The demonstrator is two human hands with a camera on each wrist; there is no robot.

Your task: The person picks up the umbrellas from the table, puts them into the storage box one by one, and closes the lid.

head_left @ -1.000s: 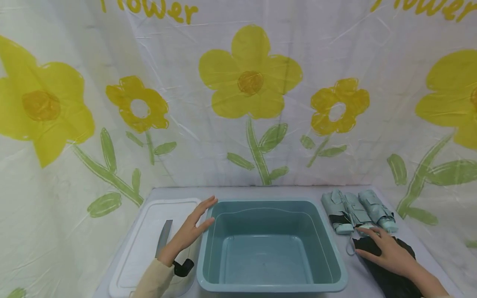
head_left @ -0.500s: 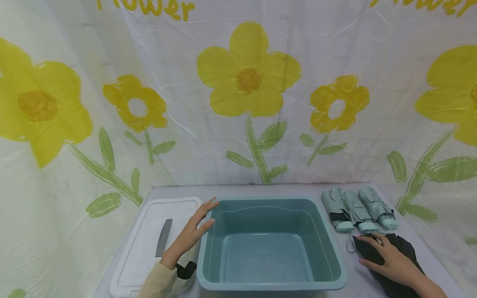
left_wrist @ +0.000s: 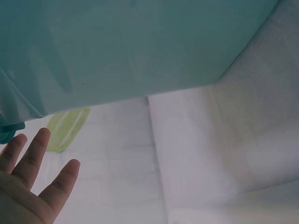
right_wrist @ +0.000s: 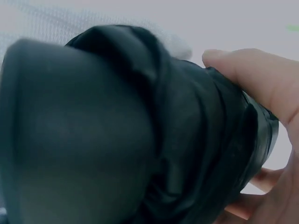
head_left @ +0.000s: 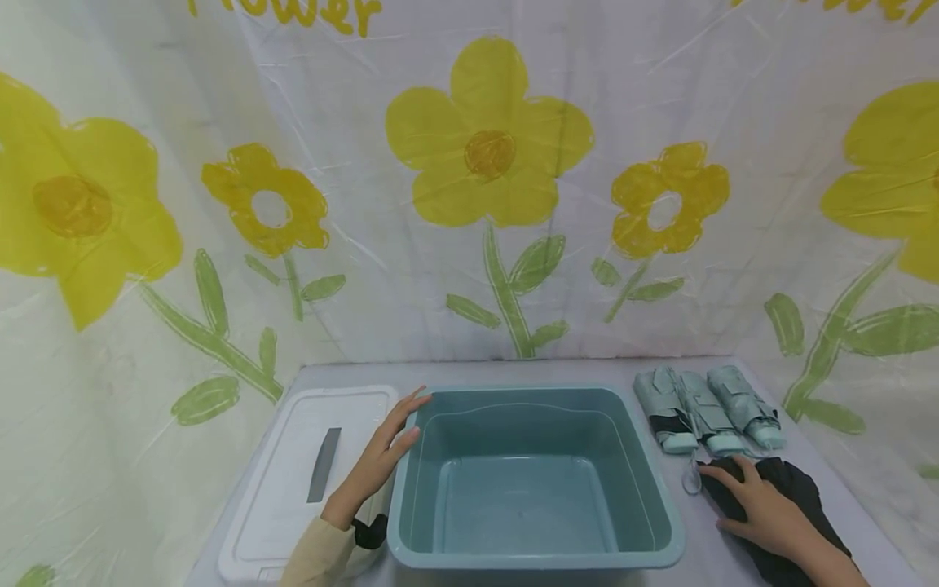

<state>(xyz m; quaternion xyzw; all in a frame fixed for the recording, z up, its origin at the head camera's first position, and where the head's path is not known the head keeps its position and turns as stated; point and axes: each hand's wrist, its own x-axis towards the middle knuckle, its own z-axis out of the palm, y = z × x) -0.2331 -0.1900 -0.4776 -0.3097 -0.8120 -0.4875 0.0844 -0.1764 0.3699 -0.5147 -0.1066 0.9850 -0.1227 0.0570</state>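
Note:
A black folded umbrella [head_left: 792,481] lies at the front right of the table. My right hand [head_left: 763,509] holds it from above, and the right wrist view has the thumb on one side of the bunched fabric [right_wrist: 201,126] and fingers on the other. Its thick smooth black handle [right_wrist: 79,135] faces that camera. On the left side of the blue-green plastic basin [head_left: 535,561], my left hand [head_left: 377,456] has its fingers extended at the rim. The left wrist view shows those fingers [left_wrist: 35,158] spread beside the basin's outer wall [left_wrist: 131,51].
Three light-blue folded umbrellas [head_left: 704,408] lie side by side at the back right. Left of the basin is a white lid-like panel [head_left: 264,489] with a grey strip handle [head_left: 324,465]. A flower-printed curtain [head_left: 381,326] hangs behind the table.
My right hand has settled lower around the black umbrella, drawing slightly toward the front of the table. My left hand stays at the basin's rim. The head view has tilted slightly.

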